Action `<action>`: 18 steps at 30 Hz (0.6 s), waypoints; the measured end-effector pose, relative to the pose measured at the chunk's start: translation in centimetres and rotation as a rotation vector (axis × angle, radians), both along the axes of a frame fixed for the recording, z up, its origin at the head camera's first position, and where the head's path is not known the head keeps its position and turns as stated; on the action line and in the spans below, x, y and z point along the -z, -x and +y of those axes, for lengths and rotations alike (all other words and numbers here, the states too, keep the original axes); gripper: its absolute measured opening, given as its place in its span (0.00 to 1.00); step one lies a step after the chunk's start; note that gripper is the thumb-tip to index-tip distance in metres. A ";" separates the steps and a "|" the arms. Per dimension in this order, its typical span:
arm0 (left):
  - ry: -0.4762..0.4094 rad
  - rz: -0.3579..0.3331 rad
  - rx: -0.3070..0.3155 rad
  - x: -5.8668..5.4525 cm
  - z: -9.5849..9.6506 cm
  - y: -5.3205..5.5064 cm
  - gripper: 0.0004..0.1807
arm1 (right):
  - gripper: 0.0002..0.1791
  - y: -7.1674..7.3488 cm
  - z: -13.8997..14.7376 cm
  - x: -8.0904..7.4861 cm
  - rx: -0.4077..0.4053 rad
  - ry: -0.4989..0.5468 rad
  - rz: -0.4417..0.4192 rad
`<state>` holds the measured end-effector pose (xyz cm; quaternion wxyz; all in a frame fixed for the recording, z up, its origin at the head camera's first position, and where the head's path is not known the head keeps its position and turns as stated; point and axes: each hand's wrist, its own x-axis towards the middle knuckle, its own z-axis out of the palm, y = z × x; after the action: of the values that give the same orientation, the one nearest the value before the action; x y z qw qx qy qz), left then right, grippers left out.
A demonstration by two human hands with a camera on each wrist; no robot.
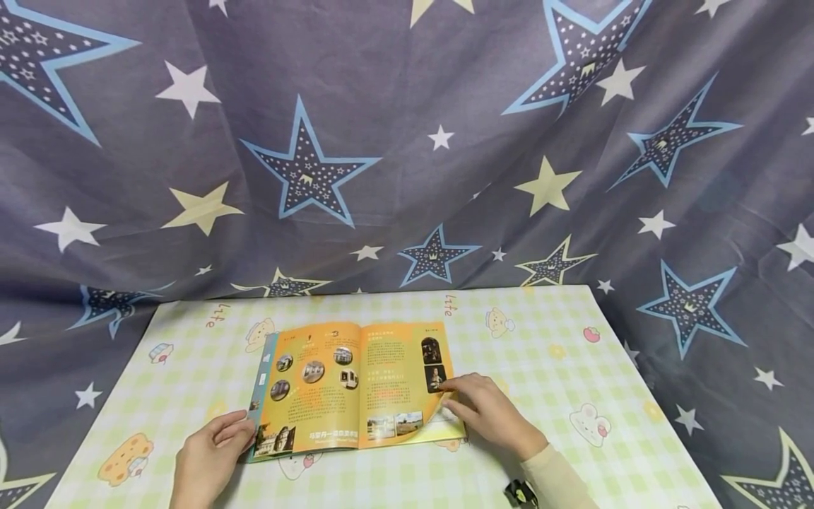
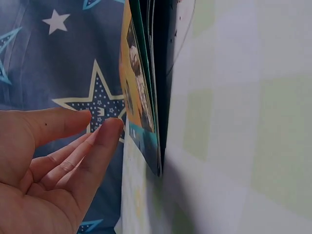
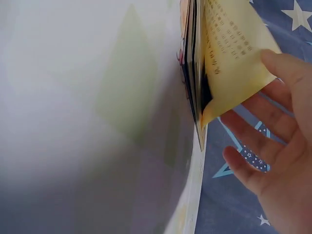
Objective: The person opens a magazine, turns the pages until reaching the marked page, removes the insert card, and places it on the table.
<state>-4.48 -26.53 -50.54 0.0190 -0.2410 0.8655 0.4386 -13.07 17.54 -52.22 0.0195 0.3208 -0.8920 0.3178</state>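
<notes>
An open magazine or book [image 1: 324,413] with orange-yellow pages, small photos and printed text lies on the table. My right hand [image 1: 492,413] pinches the lower outer corner of the right-hand page [image 1: 394,382], which curls up and bares part of the page beneath. In the right wrist view, that lifted page [image 3: 236,63] runs between thumb and fingers of the right hand [image 3: 285,141]. By the lower left edge of the book is my left hand [image 1: 213,456], its fingers loosely bent. The left wrist view shows the left hand [image 2: 53,165] beside the book's edge [image 2: 141,92], holding nothing.
A light green checked cloth with cartoon prints covers the table [image 1: 610,396]. A grey-blue curtain [image 1: 407,177] with stars hangs behind and at the sides. Near the right forearm, a small black object [image 1: 521,493] shows at the table's front.
</notes>
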 end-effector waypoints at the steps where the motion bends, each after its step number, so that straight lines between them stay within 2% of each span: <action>1: 0.003 0.005 0.000 -0.1 0.1 0.0 0.25 | 0.15 0.0 0.0 0.1 0.019 0.009 0.033; 6: -0.011 0.015 0.023 -0.6 1.1 0.5 0.28 | 0.17 0.3 -0.2 0.2 0.092 0.080 0.190; 8: -0.010 0.016 0.049 -0.9 1.5 0.7 0.31 | 0.19 0.4 -0.4 0.2 0.106 0.107 0.225; 13: -0.027 0.031 0.112 -1.5 2.8 1.3 0.33 | 0.24 0.6 -1.5 0.0 0.089 0.158 0.238; 18: -0.116 0.066 0.153 -2.0 4.8 2.1 0.29 | 0.25 0.7 -2.7 -0.2 0.049 0.202 0.225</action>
<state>-6.61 -21.77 -48.58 0.0376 -0.1581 0.8547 0.4930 -13.76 14.88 -52.02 0.1593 0.3290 -0.8551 0.3676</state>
